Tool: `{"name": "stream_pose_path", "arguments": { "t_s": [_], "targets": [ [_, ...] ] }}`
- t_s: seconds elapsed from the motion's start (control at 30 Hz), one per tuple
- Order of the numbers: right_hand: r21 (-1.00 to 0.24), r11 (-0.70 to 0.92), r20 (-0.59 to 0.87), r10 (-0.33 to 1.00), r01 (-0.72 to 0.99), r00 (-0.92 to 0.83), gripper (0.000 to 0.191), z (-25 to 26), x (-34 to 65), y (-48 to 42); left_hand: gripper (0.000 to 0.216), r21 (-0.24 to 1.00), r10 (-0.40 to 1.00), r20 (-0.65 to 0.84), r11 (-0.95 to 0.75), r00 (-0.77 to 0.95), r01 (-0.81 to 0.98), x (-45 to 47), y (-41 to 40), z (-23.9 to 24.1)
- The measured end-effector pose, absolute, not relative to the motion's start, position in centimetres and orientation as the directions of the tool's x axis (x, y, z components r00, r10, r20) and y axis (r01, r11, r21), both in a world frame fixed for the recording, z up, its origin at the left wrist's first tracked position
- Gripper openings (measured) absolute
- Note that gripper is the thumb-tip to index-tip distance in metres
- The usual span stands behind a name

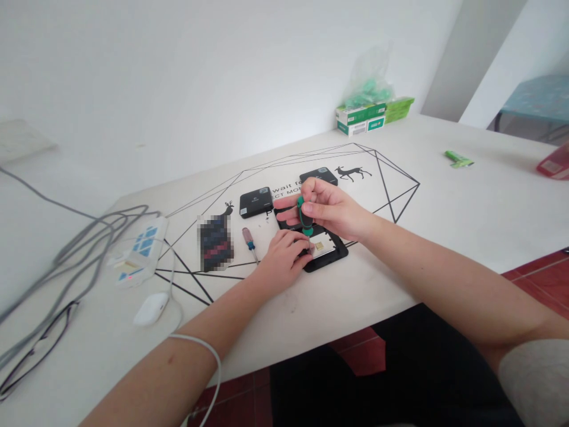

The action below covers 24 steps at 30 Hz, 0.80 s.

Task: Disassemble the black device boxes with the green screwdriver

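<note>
My right hand (326, 207) is closed round a green and black screwdriver (304, 218), held upright with its tip down on a small black device (331, 254) that lies open on the white table (444, 207). A pale metal part shows inside the device. My left hand (284, 258) rests on the device's left edge with curled fingers, steadying it right beside the screwdriver tip.
Two more small black boxes (255, 202) (319, 175) lie behind the device. A red-handled screwdriver (249, 242) and a blurred dark object (216, 243) lie to the left. A power strip (138, 252), grey cables (66, 255), a white mouse (151, 308) and glasses (35, 350) sit far left. Green-white cartons (362, 118) stand at the back.
</note>
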State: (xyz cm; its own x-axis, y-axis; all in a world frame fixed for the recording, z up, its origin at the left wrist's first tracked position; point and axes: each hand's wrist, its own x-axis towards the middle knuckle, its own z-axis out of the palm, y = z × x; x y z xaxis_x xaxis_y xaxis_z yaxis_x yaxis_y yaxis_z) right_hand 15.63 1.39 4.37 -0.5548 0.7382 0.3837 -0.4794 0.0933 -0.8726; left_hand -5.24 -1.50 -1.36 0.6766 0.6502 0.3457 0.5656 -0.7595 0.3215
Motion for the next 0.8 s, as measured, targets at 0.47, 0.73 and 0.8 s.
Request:
{"name": "stream_pose_path", "arguments": {
  "t_s": [0.47, 0.73, 0.8],
  "targets": [
    [-0.858, 0.211, 0.436, 0.782, -0.468, -0.446, 0.03, 3.3, 15.5, 2.5, 0.021, 0.262, 0.709, 0.324, -0.703, 0.626, 0.661, -5.5, -1.6, -2.0],
    [-0.872, 0.134, 0.391, 0.77, -0.471, -0.504, 0.029, 3.7, 15.7, 2.4, 0.021, 0.257, 0.726, 0.294, -0.686, 0.622, 0.68, -5.4, -1.7, -1.8],
    [-0.868, 0.123, 0.392, 0.765, -0.481, -0.511, 0.028, 3.8, 15.6, 2.3, 0.02, 0.257, 0.725, 0.293, -0.688, 0.624, 0.679, -5.4, -1.7, -1.8]
  ]
}}
